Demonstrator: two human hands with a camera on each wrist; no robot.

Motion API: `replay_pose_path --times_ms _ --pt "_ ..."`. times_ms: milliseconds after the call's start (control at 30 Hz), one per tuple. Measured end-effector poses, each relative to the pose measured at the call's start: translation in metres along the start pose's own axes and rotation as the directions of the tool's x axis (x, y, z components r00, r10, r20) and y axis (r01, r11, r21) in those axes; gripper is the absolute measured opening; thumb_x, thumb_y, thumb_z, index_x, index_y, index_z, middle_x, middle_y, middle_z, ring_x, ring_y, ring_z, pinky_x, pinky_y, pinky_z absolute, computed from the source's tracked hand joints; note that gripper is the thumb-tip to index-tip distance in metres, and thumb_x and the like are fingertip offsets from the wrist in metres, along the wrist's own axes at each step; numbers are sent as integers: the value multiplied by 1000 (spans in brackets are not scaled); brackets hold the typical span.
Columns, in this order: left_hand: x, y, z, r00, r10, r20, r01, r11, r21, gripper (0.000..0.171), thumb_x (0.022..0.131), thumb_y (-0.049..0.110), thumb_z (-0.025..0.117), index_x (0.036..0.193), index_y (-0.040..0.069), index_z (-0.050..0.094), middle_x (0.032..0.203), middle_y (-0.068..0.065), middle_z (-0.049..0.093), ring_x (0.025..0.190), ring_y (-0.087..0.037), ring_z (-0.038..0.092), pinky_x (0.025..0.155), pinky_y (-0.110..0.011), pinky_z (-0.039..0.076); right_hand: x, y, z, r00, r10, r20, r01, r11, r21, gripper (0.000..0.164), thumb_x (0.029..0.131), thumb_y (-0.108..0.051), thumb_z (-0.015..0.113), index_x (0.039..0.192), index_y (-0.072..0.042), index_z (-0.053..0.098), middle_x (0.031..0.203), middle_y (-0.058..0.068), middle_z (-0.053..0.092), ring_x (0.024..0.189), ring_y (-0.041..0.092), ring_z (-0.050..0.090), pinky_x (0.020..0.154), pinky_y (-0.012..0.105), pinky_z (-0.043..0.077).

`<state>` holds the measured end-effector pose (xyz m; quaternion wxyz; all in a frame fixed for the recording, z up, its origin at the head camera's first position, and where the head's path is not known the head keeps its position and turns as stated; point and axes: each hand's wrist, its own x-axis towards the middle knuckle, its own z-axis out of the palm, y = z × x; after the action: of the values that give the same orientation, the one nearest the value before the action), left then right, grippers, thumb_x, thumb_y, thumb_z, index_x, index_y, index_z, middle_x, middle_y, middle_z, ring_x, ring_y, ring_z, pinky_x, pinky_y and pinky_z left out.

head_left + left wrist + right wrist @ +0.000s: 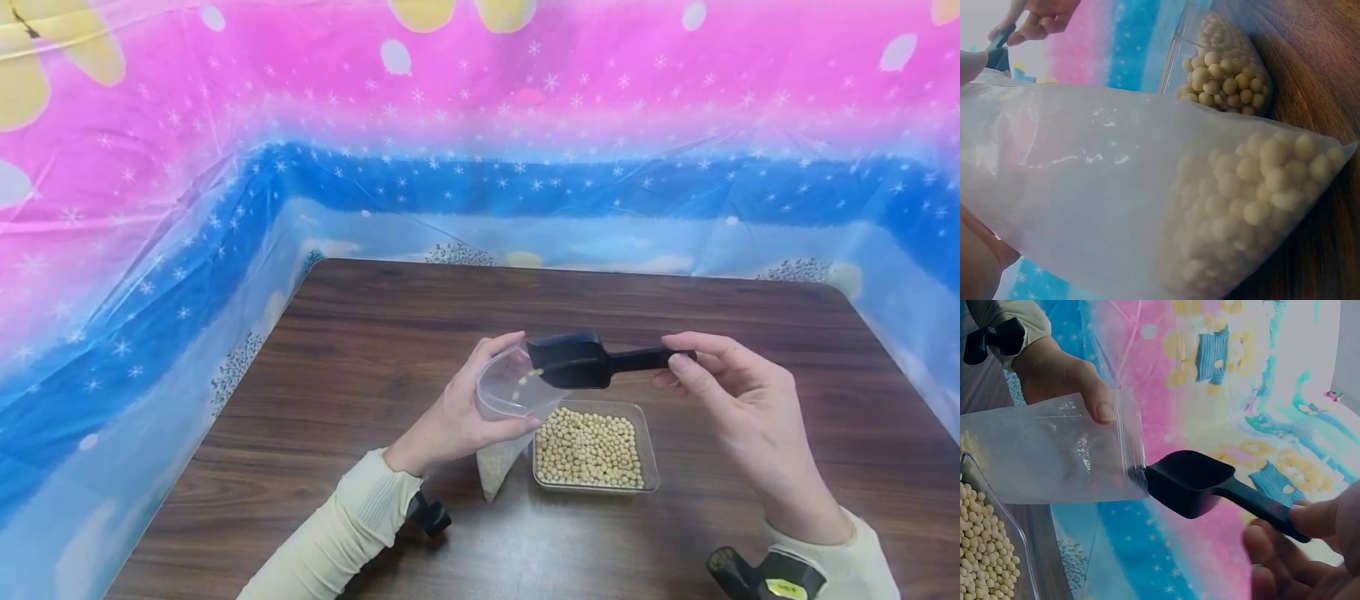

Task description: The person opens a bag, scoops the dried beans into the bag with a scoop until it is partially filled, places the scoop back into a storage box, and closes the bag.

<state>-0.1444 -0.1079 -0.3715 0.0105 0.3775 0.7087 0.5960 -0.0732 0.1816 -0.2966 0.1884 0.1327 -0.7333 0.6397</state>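
From the near side, a hand could pass over the table [585, 542] to the tray [650, 454], between the two wrist mounts [431, 515]. The bag [495, 468] flanks the tray's left. The scoop [573, 362] partly obstructs the bag's mouth; free depth inside cannot be judged through the cloudy film.

Left hand [461, 406] curved in a wide grip, right hand [761, 421] in a pinch, both forearms [330, 529] angled inward
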Motion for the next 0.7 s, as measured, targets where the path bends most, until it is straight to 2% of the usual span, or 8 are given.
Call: replay_pose_path --times_ms 67,133,233,300,333,433,567,700 --pt "0 0 0 1000 -6 -2 6 1000 5 90 77 12 83 148 30 31 129 -3 46 115 -21 51 86 -34 56 1 0 -1 995 -42 -89 40 999 -31 26 94 1 60 119 7 63 80 11 71 73 16 67 67 22 56" --pt "0 1 0 1000 -18 -3 18 1000 6 91 76 12 83 148 30 31 129 -3 45 116 -22 50 85 -35 57 3 0 -5 977 -91 -195 87 996 -32 26 94 1 59 119 9 62 79 10 71 70 16 66 66 21 55" --pt "0 5 0 999 -31 -11 31 999 8 91 76 9 83 148 27 32 130 -5 45 117 -25 50 85 -38 57 5 2 -15 952 -129 -277 79 980 -185 24 96 -3 57 117 7 63 78 3 70 68 11 65 65 16 53" --pt "0 11 0 999 -33 -15 33 999 2 91 75 6 82 149 22 32 129 -9 45 116 -30 50 85 -41 57 6 4 -23 966 -97 -239 18 950 -312 22 98 -6 56 116 3 64 79 1 70 69 8 65 65 14 51" --pt "0 14 0 999 -30 -18 30 1000 3 90 75 4 82 148 20 32 129 -11 45 116 -32 50 85 -42 57 6 5 -26 978 -66 -196 -16 921 -388 22 98 -9 56 116 0 64 81 1 69 71 7 64 64 13 50" --pt "0 25 -1 1000 -22 -21 22 1000 -5 87 75 1 80 147 12 32 128 -18 45 115 -38 50 85 -45 56 7 10 -33 997 76 -26 -77 808 -585 20 100 -17 54 115 -9 64 85 2 69 74 8 63 62 17 48" --pt "1 32 -2 1000 -24 -18 24 999 -23 85 76 -1 79 146 7 33 126 -21 45 114 -40 50 85 -42 57 8 19 -33 957 257 133 -91 705 -704 22 102 -28 50 116 -16 62 93 5 69 80 16 62 61 28 43" --pt "1 32 -2 1000 -26 -15 25 999 -29 84 76 -2 79 146 7 33 126 -21 44 114 -41 50 84 -37 57 11 26 -33 919 347 187 -102 666 -738 20 102 -29 50 113 -17 62 88 5 67 71 18 55 57 29 37"
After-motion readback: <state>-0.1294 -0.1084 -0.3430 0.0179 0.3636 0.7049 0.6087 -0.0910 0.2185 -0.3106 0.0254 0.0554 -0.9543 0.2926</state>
